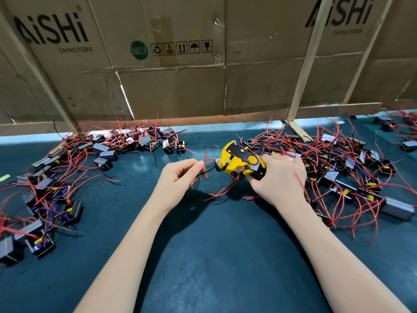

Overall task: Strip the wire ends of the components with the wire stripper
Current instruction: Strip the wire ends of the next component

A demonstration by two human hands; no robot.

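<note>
My right hand [279,177] grips the handles of a yellow and black wire stripper [239,162], its jaws pointing left. My left hand [180,177] pinches thin wires, a black wire [211,170] that runs toward the stripper's jaws and a red wire [205,157] sticking up from my fingertips. Whether the black wire's end sits inside the jaws I cannot tell. More red wires [222,190] curve down onto the mat below the tool. The component these wires belong to is hidden behind the stripper and my right hand.
A dark teal mat [203,256] covers the table. Piles of small black components with red wires lie at the left [56,177] and at the right [349,177]. A wall of cardboard boxes [169,75] with wooden slats [304,64] stands behind.
</note>
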